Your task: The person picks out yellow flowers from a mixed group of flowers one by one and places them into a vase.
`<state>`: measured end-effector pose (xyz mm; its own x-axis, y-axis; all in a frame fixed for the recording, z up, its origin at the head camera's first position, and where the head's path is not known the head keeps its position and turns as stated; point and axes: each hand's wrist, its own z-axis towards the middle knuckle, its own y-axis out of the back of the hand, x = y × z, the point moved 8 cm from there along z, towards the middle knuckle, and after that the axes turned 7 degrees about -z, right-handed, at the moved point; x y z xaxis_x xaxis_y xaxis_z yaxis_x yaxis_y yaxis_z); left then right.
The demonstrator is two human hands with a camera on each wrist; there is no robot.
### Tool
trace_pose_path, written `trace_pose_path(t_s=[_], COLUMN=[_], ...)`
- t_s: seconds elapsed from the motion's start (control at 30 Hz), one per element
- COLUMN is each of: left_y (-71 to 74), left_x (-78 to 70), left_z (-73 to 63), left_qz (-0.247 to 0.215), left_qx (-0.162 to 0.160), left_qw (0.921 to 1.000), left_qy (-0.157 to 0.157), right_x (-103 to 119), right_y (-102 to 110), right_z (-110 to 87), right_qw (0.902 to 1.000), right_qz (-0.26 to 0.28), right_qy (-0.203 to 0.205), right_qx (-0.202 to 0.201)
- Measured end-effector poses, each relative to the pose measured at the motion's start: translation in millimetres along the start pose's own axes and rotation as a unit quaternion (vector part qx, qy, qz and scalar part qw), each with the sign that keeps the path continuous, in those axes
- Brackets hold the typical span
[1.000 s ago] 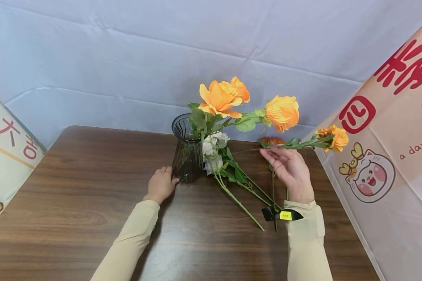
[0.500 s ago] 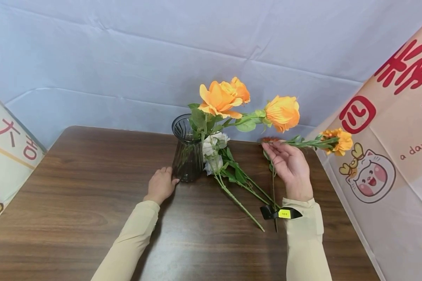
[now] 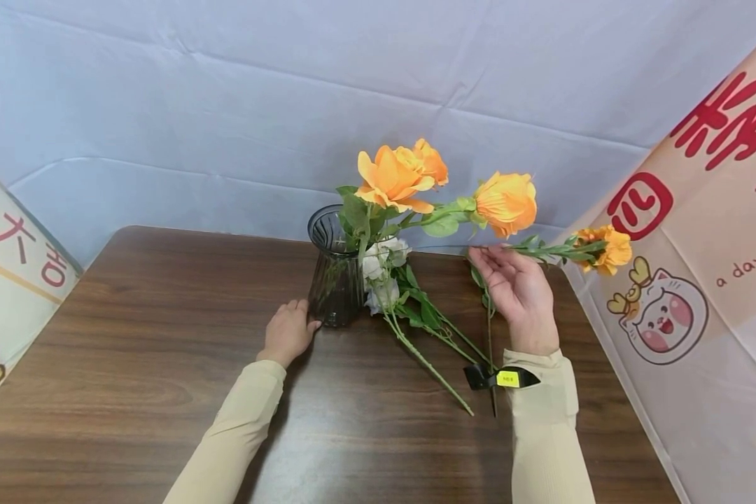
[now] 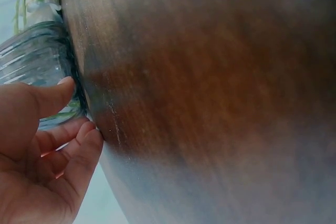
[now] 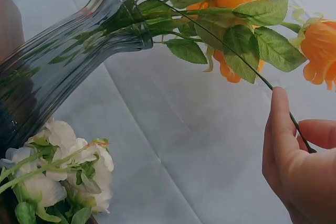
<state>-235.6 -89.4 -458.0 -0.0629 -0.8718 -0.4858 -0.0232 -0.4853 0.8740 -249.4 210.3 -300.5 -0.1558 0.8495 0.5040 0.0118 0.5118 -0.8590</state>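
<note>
A smoky ribbed glass vase (image 3: 335,294) stands upright with several orange roses (image 3: 390,178) in it. My left hand (image 3: 288,332) rests at the vase's foot, thumb and fingertips curved against its base; the left wrist view shows this glass vase (image 4: 39,59) beside the thumb. My right hand (image 3: 521,294) pinches the thin stem of an orange flower with ruffled petals (image 3: 607,250); its head points right. In the right wrist view, the dark stem (image 5: 231,51) runs from my right hand (image 5: 302,150) across the rose leaves towards the vase's rim.
White flowers (image 3: 384,269) lie right of the vase, their green stems (image 3: 430,364) reaching towards the front. Another thin stem (image 3: 490,336) lies below my right hand, its bloom hidden. A pale cloth backdrop (image 3: 227,105) hangs behind the brown table (image 3: 164,315).
My right hand has moved slightly up and away from me with the orange flower, now covering the red-orange bloom behind it. The left hand and vase have stayed put.
</note>
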Motion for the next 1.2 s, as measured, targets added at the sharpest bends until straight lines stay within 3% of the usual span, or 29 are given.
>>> trace_pose_path(t_s=[0.57,1.03,1.2], left_y=[-0.3,0.9,1.1], left_x=[-1.1,-1.0,-2.6], left_z=[-0.9,-0.4,-0.8], left_qz=[0.002,0.001,0.001], left_qx=[-0.002,0.0,-0.003], left_qw=[1.0,1.0,1.0], left_qy=[-0.004,-0.001,-0.001], right_x=[0,-6,-8], right_y=[-2,-20,-25], right_z=[3.0,1.6,2.5], right_qw=[0.9994,0.9897,0.9832], right_qz=[0.004,-0.107,-0.145], right_qy=[0.028,0.077,0.095], right_qx=[-0.017,0.055,0.057])
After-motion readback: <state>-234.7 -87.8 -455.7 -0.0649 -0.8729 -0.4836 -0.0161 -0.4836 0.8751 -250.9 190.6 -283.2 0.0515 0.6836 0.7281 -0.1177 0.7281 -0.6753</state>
